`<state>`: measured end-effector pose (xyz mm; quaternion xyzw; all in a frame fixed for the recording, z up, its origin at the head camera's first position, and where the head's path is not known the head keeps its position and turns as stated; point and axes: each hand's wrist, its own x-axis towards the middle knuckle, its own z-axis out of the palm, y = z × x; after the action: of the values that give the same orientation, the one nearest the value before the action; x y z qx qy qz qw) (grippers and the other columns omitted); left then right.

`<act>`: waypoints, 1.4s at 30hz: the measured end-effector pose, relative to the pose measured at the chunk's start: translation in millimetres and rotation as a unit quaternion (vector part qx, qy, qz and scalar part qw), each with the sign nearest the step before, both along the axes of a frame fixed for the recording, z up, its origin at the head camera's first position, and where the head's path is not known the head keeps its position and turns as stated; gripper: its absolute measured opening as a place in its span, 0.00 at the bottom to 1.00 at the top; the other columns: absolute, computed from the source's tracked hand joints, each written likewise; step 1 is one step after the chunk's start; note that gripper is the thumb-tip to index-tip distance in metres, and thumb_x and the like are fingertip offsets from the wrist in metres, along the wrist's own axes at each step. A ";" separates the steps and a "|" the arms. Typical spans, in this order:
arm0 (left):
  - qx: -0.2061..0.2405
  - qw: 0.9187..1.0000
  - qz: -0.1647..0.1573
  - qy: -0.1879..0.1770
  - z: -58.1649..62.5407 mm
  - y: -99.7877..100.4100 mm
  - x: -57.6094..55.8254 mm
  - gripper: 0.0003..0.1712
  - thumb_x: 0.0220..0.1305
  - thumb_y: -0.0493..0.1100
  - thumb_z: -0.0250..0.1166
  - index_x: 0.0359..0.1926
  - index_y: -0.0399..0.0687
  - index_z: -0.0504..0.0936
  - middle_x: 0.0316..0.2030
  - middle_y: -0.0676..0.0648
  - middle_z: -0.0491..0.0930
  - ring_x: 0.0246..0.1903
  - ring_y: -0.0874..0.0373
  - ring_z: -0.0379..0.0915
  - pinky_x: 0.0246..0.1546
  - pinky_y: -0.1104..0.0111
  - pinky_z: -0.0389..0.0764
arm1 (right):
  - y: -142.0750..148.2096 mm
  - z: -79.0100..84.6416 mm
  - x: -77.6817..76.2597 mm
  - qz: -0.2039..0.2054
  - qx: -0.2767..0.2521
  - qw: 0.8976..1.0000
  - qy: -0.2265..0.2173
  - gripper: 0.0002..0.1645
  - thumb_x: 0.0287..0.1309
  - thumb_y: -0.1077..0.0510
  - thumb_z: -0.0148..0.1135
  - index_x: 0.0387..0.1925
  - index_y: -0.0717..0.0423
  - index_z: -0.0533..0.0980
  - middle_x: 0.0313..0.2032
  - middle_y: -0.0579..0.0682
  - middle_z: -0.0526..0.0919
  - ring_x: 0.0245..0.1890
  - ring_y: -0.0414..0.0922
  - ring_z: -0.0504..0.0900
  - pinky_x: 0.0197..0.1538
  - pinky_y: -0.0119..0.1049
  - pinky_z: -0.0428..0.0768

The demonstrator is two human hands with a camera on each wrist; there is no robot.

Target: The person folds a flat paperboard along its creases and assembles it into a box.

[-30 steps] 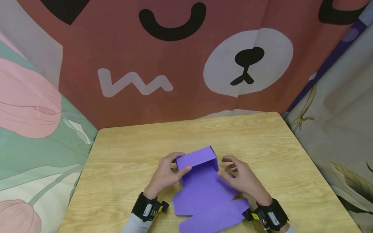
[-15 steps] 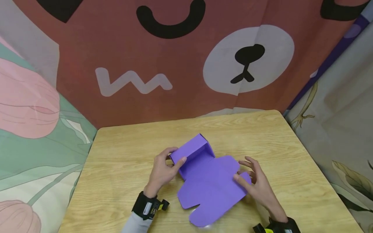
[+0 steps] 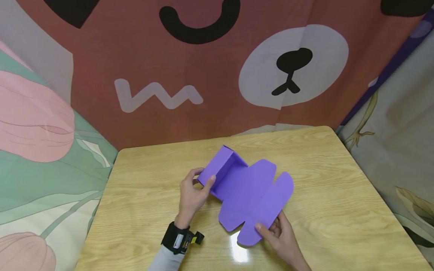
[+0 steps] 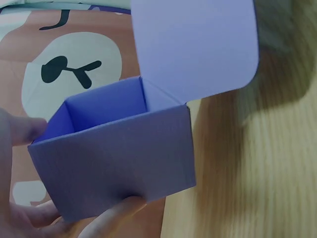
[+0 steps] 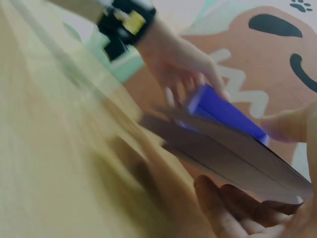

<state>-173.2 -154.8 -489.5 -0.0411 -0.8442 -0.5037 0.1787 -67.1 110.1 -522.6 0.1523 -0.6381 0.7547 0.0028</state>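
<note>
A purple cardboard box (image 3: 216,165) with its lid (image 3: 249,195) folded out is held between both hands, tilted over the table. My left hand (image 3: 192,194) grips the box body's left end, thumb on the near side and fingers behind. In the left wrist view the box's hollow inside (image 4: 109,106) shows nothing in it, and a rounded flap (image 4: 198,44) stands out beside it. My right hand (image 3: 283,241) pinches the lid's outer tuck flap (image 3: 271,203), thumb on top. The right wrist view shows the lid's greyish underside (image 5: 223,153) with fingers below it.
The wooden table (image 3: 145,180) spreads under the hands, with a bright light reflection near its front. A brown cloth with a cartoon bear (image 3: 220,82) hangs behind it, and patterned cloths hang on both sides. A wrist camera (image 3: 198,238) sticks out from the left wrist.
The box has turned anticlockwise and moved up and away, its lid swinging to the right. My right hand has left the box's right end, slid along the lid and taken hold of its outer flap.
</note>
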 end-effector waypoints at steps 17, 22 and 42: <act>0.099 0.994 -0.024 -0.050 3.4 7.5 9.0 0.30 0.55 0.51 0.65 0.51 0.36 0.66 0.47 0.39 0.70 0.36 0.48 0.77 0.32 0.61 0.79 | 2.1 24.3 -21.4 -0.099 0.138 0.985 0.034 0.17 0.60 0.66 0.53 0.51 0.61 0.71 0.41 0.55 0.79 0.38 0.47 0.80 0.37 0.35 0.79; 0.101 0.987 -0.034 -0.122 18.6 9.1 29.3 0.32 0.55 0.48 0.65 0.54 0.37 0.63 0.48 0.36 0.69 0.36 0.46 0.76 0.31 0.65 0.79 | 9.0 48.3 -29.3 -0.092 0.147 0.984 0.030 0.17 0.62 0.65 0.50 0.53 0.64 0.70 0.40 0.60 0.79 0.32 0.52 0.82 0.29 0.41 0.81; 0.053 0.965 -0.063 -0.250 -31.6 16.2 50.0 0.36 0.49 0.66 0.63 0.45 0.41 0.70 0.34 0.47 0.77 0.25 0.59 0.77 0.21 0.66 0.78 | 21.2 86.9 -63.4 -0.140 0.251 0.948 0.141 0.12 0.60 0.62 0.54 0.45 0.53 0.76 0.29 0.49 0.81 0.24 0.44 0.81 0.23 0.33 0.78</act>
<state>-123.3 -138.6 -521.1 0.0426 -0.8296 -0.5525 -0.0685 -130.5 131.3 -435.7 0.1618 -0.8147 0.5335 0.1598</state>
